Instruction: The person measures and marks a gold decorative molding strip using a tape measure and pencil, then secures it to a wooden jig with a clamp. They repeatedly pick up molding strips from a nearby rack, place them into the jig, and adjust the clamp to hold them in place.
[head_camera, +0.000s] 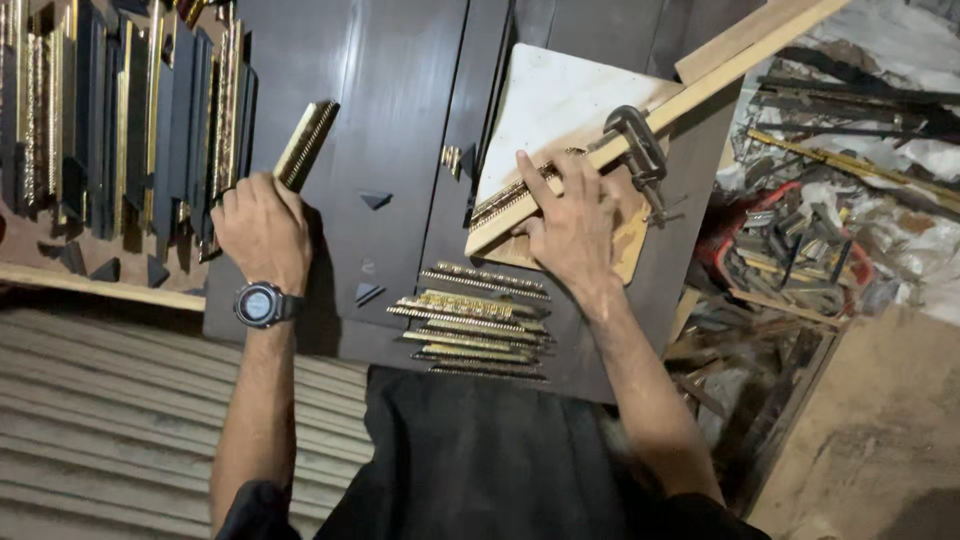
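Dark desk (400, 150) fills the middle of the view, you're standing over it. On its right part sits a pale board (560, 100) with a long wooden strip (720, 75) running diagonally across it, pinned by a metal clamp (640, 150). Leave that clamp alone; the strip looks like your fence and it only helps if it stays put.

Your right hand (575, 225) lies flat on the board, fingers spread wide and pressing a gold moulding piece (515, 192) along the lower edge of the strip. Not gripping it, just holding it down. Keep the piece tight against the strip along its whole length, no gap at the near end, and press from above rather than pushing sideways so it doesn't creep.

Your left hand (262, 232), watch on the wrist, has its fingers closed around a second moulding piece (305, 145), held raised over the left part of the desk, well apart from the board. Hold it near the middle so the cut end doesn't swing into the frame stock (130, 110) racked at the left.

The pile of cut gold pieces (475, 320) lies on the desk just in front of you, between your arms. Don't drag a sleeve through it.

Small dark triangular offcuts (375, 200) are scattered on the desk near the left hand; keep them clear of the board.
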